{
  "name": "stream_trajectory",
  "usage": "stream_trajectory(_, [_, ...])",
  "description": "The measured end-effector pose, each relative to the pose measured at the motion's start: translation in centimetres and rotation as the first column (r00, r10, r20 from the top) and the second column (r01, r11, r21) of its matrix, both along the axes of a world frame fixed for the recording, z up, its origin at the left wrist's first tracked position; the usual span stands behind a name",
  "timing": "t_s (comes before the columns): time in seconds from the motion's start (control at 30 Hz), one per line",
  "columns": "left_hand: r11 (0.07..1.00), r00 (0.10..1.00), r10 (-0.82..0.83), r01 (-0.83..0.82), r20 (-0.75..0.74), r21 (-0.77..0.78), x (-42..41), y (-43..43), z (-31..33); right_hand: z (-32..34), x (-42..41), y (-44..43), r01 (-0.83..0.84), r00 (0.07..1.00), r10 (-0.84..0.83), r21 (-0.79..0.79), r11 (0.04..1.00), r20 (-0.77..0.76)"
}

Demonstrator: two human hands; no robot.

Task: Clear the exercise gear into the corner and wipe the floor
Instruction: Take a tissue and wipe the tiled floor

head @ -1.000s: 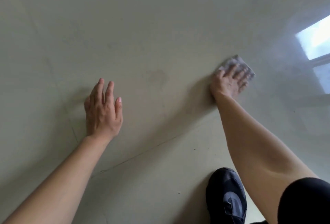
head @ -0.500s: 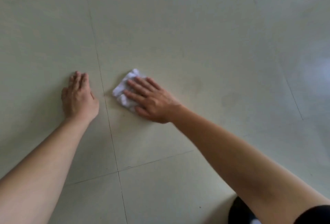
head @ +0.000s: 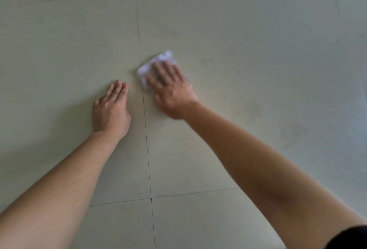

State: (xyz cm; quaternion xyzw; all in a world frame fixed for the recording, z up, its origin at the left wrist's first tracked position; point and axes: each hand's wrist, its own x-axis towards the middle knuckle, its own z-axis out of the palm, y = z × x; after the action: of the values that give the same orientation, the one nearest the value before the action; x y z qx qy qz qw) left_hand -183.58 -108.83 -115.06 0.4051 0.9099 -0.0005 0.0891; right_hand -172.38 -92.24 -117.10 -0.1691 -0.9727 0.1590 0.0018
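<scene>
On the cloth (head: 161, 58), right hand (head: 171, 91) flat.

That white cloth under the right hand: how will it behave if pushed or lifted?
Probably floppy: the cloth looks crumpled and bunched, so it should sag when lifted. Likely light: it is small, half covered by the right hand. On the smooth tiled floor it should slide easily.
</scene>
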Motion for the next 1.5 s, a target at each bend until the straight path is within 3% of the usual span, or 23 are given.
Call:
stream_trajectory(0.1, [0.999, 1.0, -0.009, 0.01, 0.027, -0.039, 0.0, 0.4, 0.3, -0.3, 2.2, -0.7, -0.265, 0.964, 0.264, -0.017, 0.964, -0.04])
stream_trajectory(0.17, [0.997, 0.999, 0.005, -0.001, 0.048, -0.083, -0.1, 0.7, 0.7, -1.1, 4.6, 3.6, -0.259, 0.964, 0.26, 0.021, 0.966, -0.052])
stream_trajectory(0.23, [0.994, 0.999, 0.007, -0.001, 0.053, -0.114, -0.1, 1.1, 0.8, -1.8, 7.6, 10.3, -0.021, 0.997, 0.025, 0.066, 0.998, -0.072])
stream_trajectory(0.3, [0.99, 0.998, 0.016, -0.008, 0.055, -0.14, 0.1, 1.1, 0.7, -1.6, 11.1, 16.9, 0.331, 0.942, -0.324, 0.082, 0.94, -0.083])
stream_trajectory(0.4, [0.985, 0.999, 0.029, -0.023, 0.034, -0.171, 0.5, 1.3, 0.5, -0.1, 14.2, 21.9, 0.783, 0.618, -0.778, -0.003, 0.622, 0.115])
stream_trajectory(0.43, [0.982, 0.999, 0.035, -0.028, 0.03, -0.185, 0.6, 1.4, 0.6, 0.0, 13.9, 21.5, 0.846, 0.529, -0.838, -0.002, 0.534, 0.131])
stream_trajectory(0.47, [0.975, 0.999, 0.046, -0.038, 0.029, -0.217, 0.9, 1.7, 0.8, 0.1, 13.1, 20.3, 0.864, 0.5, -0.858, -0.002, 0.503, 0.117])
stream_trajectory(0.5, [0.96, 0.997, 0.067, -0.057, 0.027, -0.273, 1.2, 2.1, 1.2, 0.0, 12.2, 18.3, 0.846, 0.532, -0.842, -0.01, 0.534, 0.09])
stream_trajectory(0.57, [0.901, 0.993, 0.118, -0.099, 0.019, -0.422, 1.5, 3.3, 2.3, 0.1, 9.9, 12.9, 0.715, 0.699, -0.713, -0.071, 0.696, 0.051])
stream_trajectory(0.63, [0.836, 0.982, 0.176, -0.115, 0.064, -0.537, 1.2, 4.7, 3.5, 0.8, 8.5, 7.0, 0.465, 0.884, -0.466, -0.138, 0.874, 0.027])
stream_trajectory(0.7, [0.804, 0.954, 0.256, -0.121, 0.155, -0.582, 0.6, 6.2, 4.5, 1.5, 9.2, 4.1, 0.167, 0.986, -0.165, -0.176, 0.97, 0.028])
stream_trajectory(0.77, [0.809, 0.932, 0.308, -0.149, 0.193, -0.569, -0.2, 7.3, 4.7, 0.7, 10.7, 5.0, 0.049, 0.999, -0.051, -0.167, 0.985, -0.006])
stream_trajectory(0.87, [0.881, 0.942, 0.325, -0.268, 0.085, -0.391, -1.5, 8.3, 4.1, -0.9, 11.8, 11.0, 0.268, 0.961, -0.272, -0.067, 0.961, -0.049])
stream_trajectory(0.97, [0.969, 0.982, 0.186, -0.18, 0.02, -0.168, -2.9, 9.4, 3.0, -0.8, 11.2, 18.1, 0.446, 0.895, -0.446, -0.002, 0.895, 0.019])
stream_trajectory(1.07, [0.991, 0.998, 0.05, -0.056, -0.049, -0.125, -5.6, 11.0, 1.4, -0.2, 8.7, 21.3, 0.657, 0.746, -0.647, -0.021, 0.753, 0.157])
stream_trajectory(1.13, [0.993, 0.995, 0.026, -0.037, -0.096, -0.115, -7.8, 11.7, 0.4, -0.3, 5.9, 19.1, 0.69, 0.72, -0.685, -0.006, 0.724, 0.109])
stream_trajectory(1.2, [0.997, 0.991, 0.043, -0.051, -0.123, -0.063, -10.2, 12.3, 0.0, -1.0, 1.9, 14.2, 0.559, 0.829, -0.558, -0.02, 0.829, 0.029])
stream_trajectory(1.27, [0.999, 0.991, 0.036, -0.038, -0.13, -0.014, -12.4, 12.6, -0.3, -1.1, -1.2, 7.9, 0.329, 0.942, -0.329, -0.009, 0.944, -0.064])
stream_trajectory(1.4, [0.998, 0.994, -0.016, 0.023, -0.106, 0.057, -15.5, 13.6, -1.7, -1.3, -2.6, 4.2, -0.109, 0.989, 0.108, 0.004, 0.994, -0.102])
stream_trajectory(1.47, [0.994, 0.996, 0.012, -0.001, -0.092, 0.113, -15.7, 13.9, -2.5, -2.2, -2.1, 8.6, -0.096, 0.982, 0.105, 0.064, 0.993, -0.156])
stream_trajectory(1.5, [0.988, 0.995, 0.045, -0.031, -0.09, 0.152, -15.7, 13.8, -2.8, -2.6, -1.9, 11.5, 0.01, 0.982, 0.013, 0.122, 0.992, -0.189])
